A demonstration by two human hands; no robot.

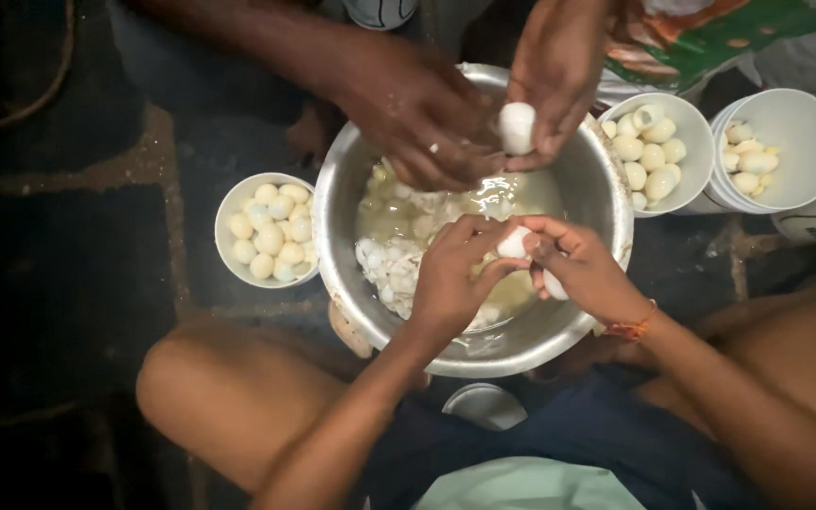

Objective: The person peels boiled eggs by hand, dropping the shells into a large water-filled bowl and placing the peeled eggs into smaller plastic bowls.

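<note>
My left hand (453, 274) and my right hand (580, 267) meet over a large steel pot (606, 189), both pinching one white boiled egg (514, 244) between the fingertips. A second pale egg (553, 286) sits tucked in my right palm. An orange thread band (631, 328) circles my right wrist. The pot holds water, broken eggshell pieces (391, 264) and a few eggs. Across the pot, another person's two hands (427, 118) hold another white egg (518, 127) above the water.
A white cup of peeled eggs (268, 231) stands left of the pot. Two more white cups with peeled eggs (654, 151) (774, 149) stand at the right. My bare knees flank the pot on a dark tiled floor. A small steel lid (484, 406) lies near my lap.
</note>
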